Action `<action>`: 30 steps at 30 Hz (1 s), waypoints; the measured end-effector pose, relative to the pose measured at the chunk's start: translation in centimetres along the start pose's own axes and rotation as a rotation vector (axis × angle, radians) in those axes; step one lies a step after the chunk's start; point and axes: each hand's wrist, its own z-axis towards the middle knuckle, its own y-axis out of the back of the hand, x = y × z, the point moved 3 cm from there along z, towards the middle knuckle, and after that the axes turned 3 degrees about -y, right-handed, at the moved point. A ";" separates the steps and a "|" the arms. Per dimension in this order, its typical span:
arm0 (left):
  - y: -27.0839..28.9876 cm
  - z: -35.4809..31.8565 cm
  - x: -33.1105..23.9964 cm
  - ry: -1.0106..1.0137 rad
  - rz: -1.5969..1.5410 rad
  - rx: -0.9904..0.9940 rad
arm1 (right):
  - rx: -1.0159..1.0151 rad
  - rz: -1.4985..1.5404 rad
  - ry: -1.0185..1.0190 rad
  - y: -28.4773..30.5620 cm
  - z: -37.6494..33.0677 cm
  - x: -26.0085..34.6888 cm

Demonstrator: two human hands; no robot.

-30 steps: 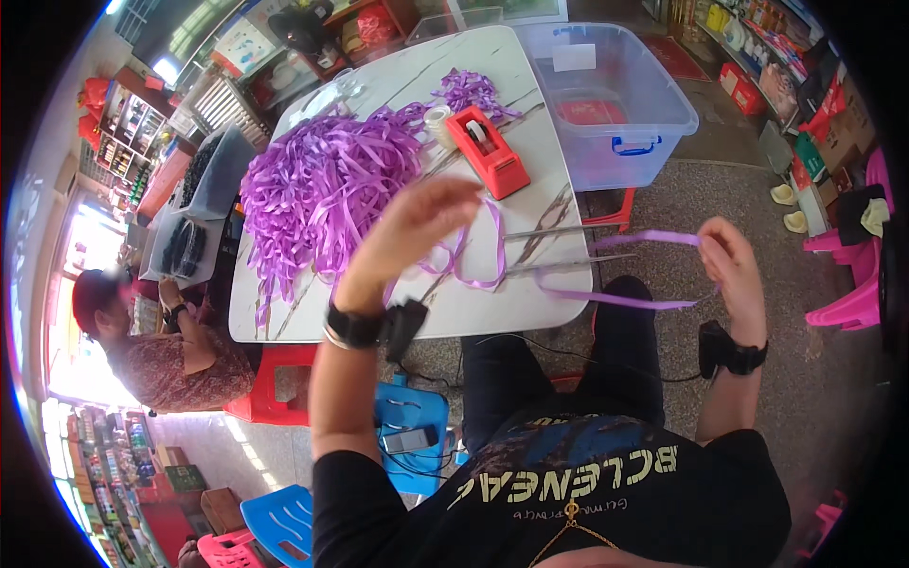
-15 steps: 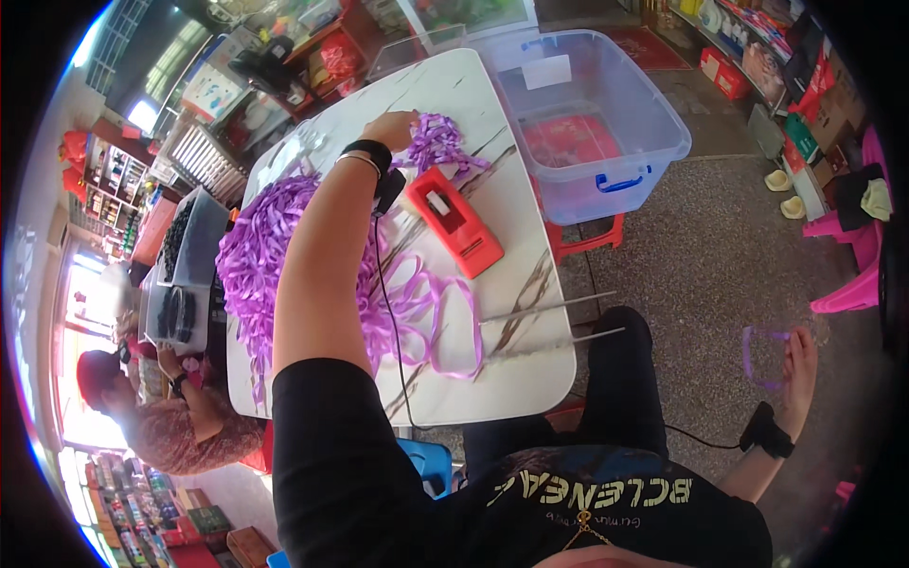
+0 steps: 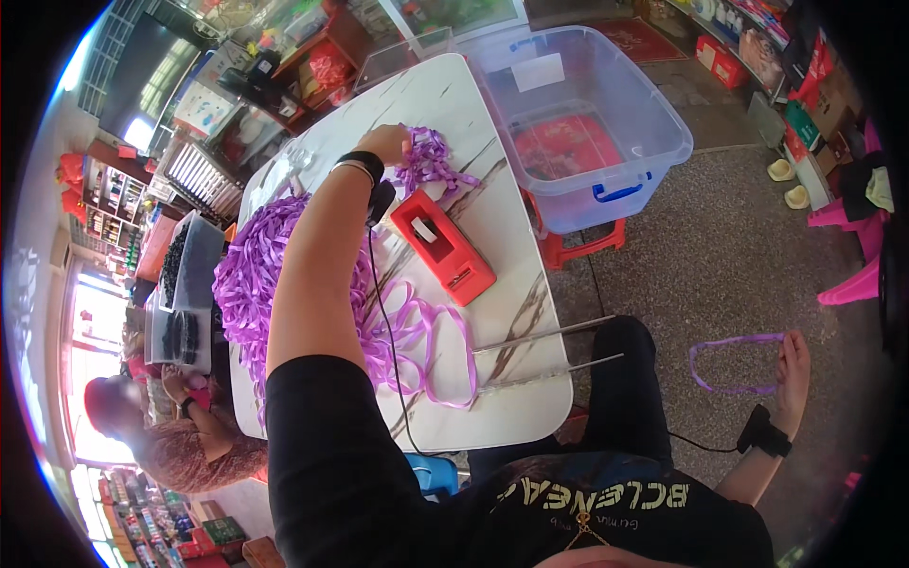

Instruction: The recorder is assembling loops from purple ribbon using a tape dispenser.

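Observation:
My left hand (image 3: 386,144) reaches across the marble-patterned table (image 3: 516,327). Its curled fingers, partly hidden, close on the edge of a small heap of purple ribbon loops (image 3: 431,159). Beneath and beside my left forearm lies a much larger pile of purple ribbon (image 3: 248,275), with some loose loops (image 3: 464,355) trailing toward me. Out to the right, off the table, my right hand (image 3: 793,364) pinches a single purple ribbon loop (image 3: 734,341), which hangs open over the floor. A red tape dispenser (image 3: 464,270) rests between the small heap and the loose loops.
Two thin metal rods (image 3: 568,327) jut from the table's right edge toward my knee. A clear plastic bin (image 3: 653,142) stands on a red stool (image 3: 568,251) beyond that edge. A dark cable runs along my left arm. At left, another person (image 3: 189,445) sits near plastic tubs (image 3: 199,256).
The ribbon loop in my right hand has swung left and spread wider. My left hand stays at the small heap. The view has shifted slightly.

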 end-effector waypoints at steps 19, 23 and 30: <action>1.0 -0.5 -0.5 -0.123 -0.140 -0.086 | -0.021 0.060 -0.003 0.3 -0.6 -0.5; 1.4 -1.2 0.3 0.071 -0.702 0.021 | -0.029 0.084 -0.032 -0.1 -0.2 -0.6; 1.0 -2.3 0.3 0.192 -1.218 0.047 | -0.030 0.052 -0.037 -1.1 -0.5 -0.5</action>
